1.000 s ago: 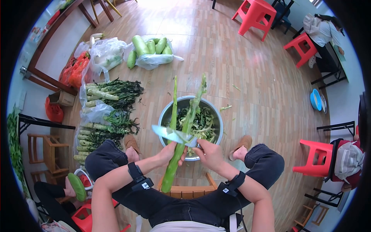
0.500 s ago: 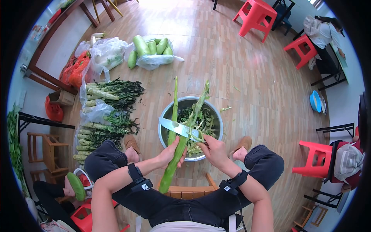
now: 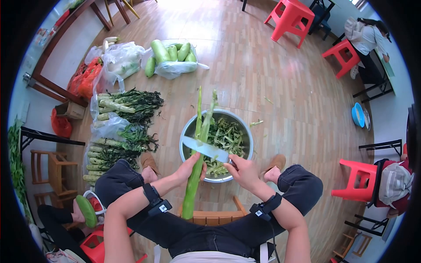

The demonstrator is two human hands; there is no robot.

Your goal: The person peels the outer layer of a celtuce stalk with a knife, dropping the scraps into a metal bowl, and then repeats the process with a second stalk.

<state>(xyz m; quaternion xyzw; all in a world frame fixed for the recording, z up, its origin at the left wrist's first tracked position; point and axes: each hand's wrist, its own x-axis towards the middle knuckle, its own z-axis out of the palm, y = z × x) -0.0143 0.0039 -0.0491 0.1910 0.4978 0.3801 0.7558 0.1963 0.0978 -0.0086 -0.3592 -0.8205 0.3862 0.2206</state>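
Note:
A long green stalk (image 3: 193, 188) is gripped around its middle by my left hand (image 3: 190, 168), its thick end pointing down toward me. My right hand (image 3: 242, 170) is closed on the handle of a knife (image 3: 206, 148), whose broad blade lies across the stalk just above my left fingers. Below both hands stands a metal basin (image 3: 250, 147) with green peelings and leaves (image 3: 226, 136) in it. A second, thinner green stalk (image 3: 199, 111) leans upright at the basin's left side, close behind the held one.
Bundles of leafy stalks (image 3: 116, 105) lie on plastic at the left. Beyond them are a bag of green gourds (image 3: 173, 55) and a red bag (image 3: 90, 79). Red stools (image 3: 357, 179) and seated people are at the right; another person's leg shows lower left.
The held stalk has become more upright, its top swinging left. The strip of peel at the knife is gone from my right hand, which has shifted slightly right.

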